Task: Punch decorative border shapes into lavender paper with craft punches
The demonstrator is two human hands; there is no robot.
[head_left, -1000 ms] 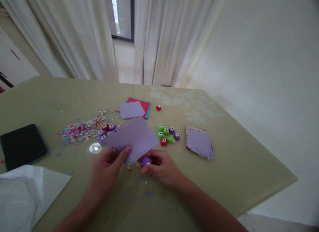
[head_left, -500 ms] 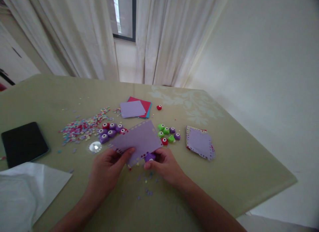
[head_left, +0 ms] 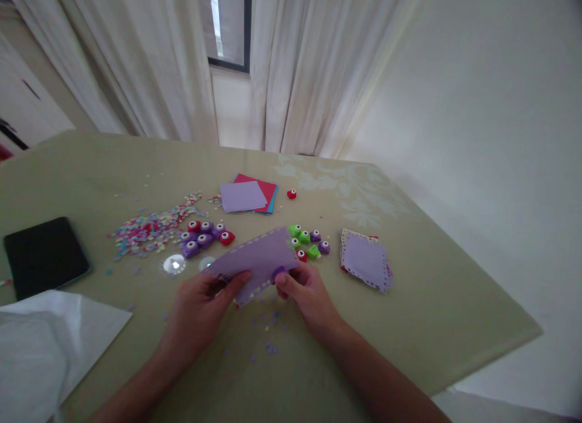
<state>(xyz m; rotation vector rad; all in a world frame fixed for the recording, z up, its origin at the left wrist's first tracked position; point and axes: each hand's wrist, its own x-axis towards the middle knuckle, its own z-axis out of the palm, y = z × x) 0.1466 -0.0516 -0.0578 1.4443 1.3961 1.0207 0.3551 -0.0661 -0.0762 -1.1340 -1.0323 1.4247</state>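
Observation:
My left hand [head_left: 197, 311] grips a purple sheet of card [head_left: 254, 256] between thumb and fingers at its lower left. Small shapes are cut out along the card's edges, and it bows upward. At the card's right end, my right hand [head_left: 311, 299] pinches a small purple craft punch [head_left: 279, 271], thumb on top and other fingers partly hidden beneath. The punch touches the card's edge. Beyond the card lie purple and red craft punches [head_left: 204, 240] on the left, and green, purple and red ones [head_left: 304, 236] on the right.
Tiny punched confetti [head_left: 152, 229] spreads at left. Plain coloured cards [head_left: 243, 196] lie at the back beside a red punch [head_left: 291, 194]. Edge-punched cards [head_left: 366, 259] are stacked at right. A dark tablet [head_left: 45, 256], white paper [head_left: 68, 332] and a clear round disc [head_left: 174, 264] lie left.
The purple punch has shifted slightly up and right along the card, with my right thumb now over it. The card has tilted and bowed, uncovering a red punch behind it.

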